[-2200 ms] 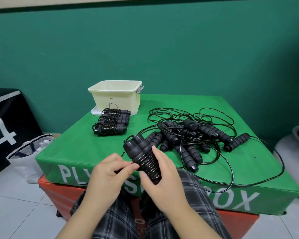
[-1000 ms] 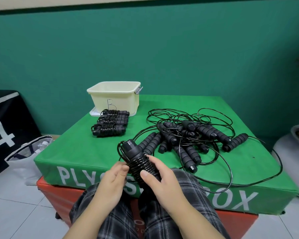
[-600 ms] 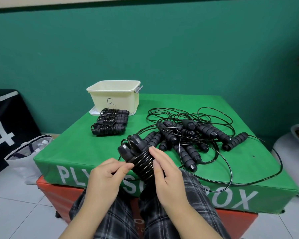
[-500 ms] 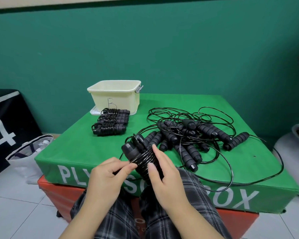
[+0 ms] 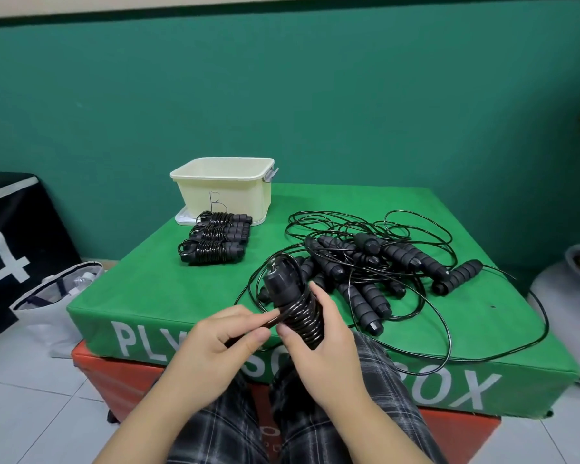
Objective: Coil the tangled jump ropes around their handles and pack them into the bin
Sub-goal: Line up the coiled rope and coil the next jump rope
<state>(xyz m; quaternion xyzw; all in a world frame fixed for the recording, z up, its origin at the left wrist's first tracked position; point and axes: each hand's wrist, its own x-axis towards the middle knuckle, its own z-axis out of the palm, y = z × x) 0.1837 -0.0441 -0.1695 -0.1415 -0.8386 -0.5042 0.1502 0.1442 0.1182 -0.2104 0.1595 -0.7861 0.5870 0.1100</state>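
Rope bundle (image 5: 297, 313), glossy cord coiled on ribbed foam handles, sits gripped in your right hand (image 5: 318, 349); your left hand (image 5: 218, 346) pinches its cord; beyond, green padded tabletop (image 5: 154, 289), cream bin (image 5: 225, 189), teal wall (image 5: 315, 95)

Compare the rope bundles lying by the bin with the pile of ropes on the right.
The bundles have cord wound tightly around paired handles and lie side by side; the pile has cord sprawling in loose loops, handles scattered at all angles. The bundles sit by the bin; the pile sits farther right. Both are black.

glossy black cords (image 5: 433, 306); matt foam handles (image 5: 360, 298); smooth plastic bin (image 5: 223, 190); matt cloth box cover (image 5: 148, 289)
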